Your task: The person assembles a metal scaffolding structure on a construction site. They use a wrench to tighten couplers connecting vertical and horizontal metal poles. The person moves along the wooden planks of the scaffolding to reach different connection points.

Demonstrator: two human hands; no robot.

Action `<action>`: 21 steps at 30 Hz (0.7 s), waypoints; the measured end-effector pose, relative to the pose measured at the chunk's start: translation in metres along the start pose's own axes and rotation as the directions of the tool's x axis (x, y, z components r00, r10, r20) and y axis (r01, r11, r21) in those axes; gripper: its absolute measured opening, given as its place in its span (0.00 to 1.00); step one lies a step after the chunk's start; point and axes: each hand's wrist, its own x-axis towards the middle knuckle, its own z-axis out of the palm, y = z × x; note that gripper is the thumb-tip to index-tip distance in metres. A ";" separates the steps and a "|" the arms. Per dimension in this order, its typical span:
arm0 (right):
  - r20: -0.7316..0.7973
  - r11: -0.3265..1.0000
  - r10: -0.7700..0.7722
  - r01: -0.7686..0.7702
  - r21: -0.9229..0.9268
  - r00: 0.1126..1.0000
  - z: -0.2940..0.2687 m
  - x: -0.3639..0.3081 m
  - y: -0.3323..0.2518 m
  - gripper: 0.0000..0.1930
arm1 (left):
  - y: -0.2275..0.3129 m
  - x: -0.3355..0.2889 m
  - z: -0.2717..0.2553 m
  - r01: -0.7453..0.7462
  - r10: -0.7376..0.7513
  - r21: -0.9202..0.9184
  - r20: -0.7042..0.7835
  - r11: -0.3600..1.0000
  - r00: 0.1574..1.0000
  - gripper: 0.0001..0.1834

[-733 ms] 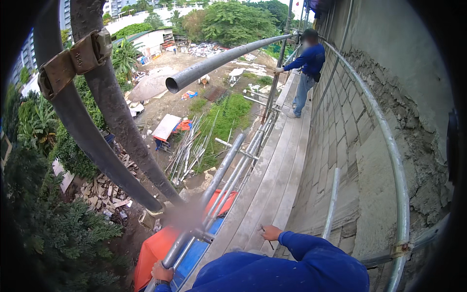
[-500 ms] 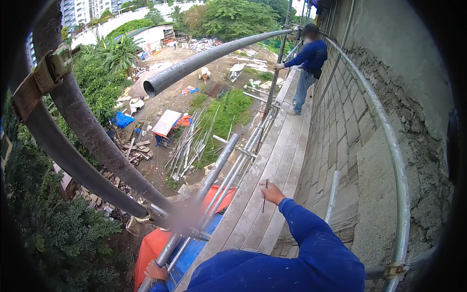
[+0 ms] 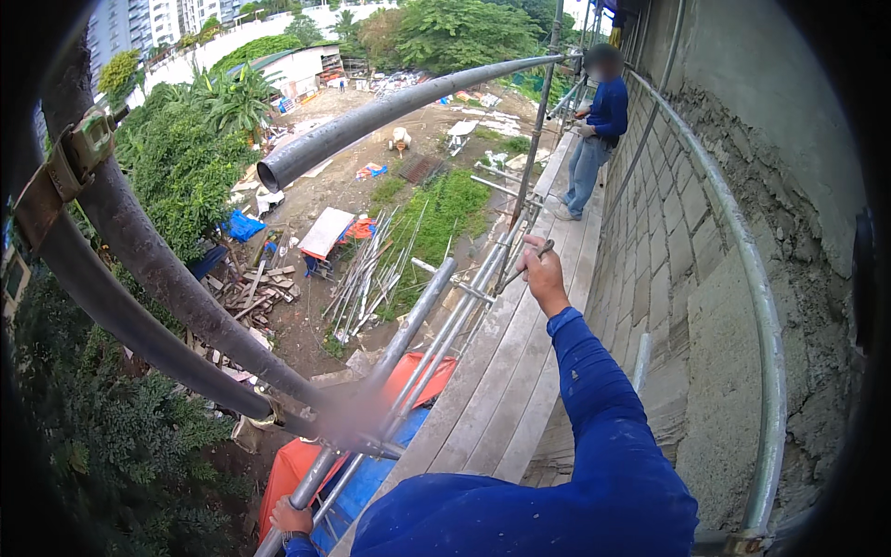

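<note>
My left hand (image 3: 290, 515) is wrapped round a grey metal scaffold pipe (image 3: 309, 483) at the lower left. Ahead of me, my right hand (image 3: 543, 277) is raised above the plank walkway, its fingers closed on a thin dark rod-like tool (image 3: 546, 248). One end of the tool sticks up past the fingers, and the other slants down to the left. Its exact kind is too small to tell. A long loose-ended scaffold pipe (image 3: 371, 119) crosses the upper view, apart from both hands.
Scaffold planks (image 3: 483, 422) run forward beside a rough block wall (image 3: 640, 251). A co-worker (image 3: 603, 111) in blue stands farther along them. At left, two dark pipes (image 3: 186, 297) are joined by a clamp (image 3: 83, 153). Far below lies ground with timber piles and an orange tarp (image 3: 290, 473).
My right arm has stretched forward and up, and the tool has tilted from near upright to slanting. The co-worker's hand has left the upright pole. My left hand stays on the pipe.
</note>
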 end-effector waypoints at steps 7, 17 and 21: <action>0.488 0.888 0.192 0.062 -0.456 0.851 0.057 -0.212 0.141 0.16 | 0.003 0.001 -0.006 -0.024 0.024 -0.002 0.037 1.000 0.999 0.29; 0.815 0.878 0.298 0.193 -0.439 0.498 0.044 -0.328 0.177 0.20 | -0.003 0.008 0.006 -0.013 0.010 0.082 0.040 0.997 0.999 0.28; 0.673 0.859 0.389 0.016 -0.511 0.629 0.023 -0.173 0.145 0.22 | 0.003 0.004 0.006 -0.018 0.017 0.075 0.005 0.997 1.000 0.25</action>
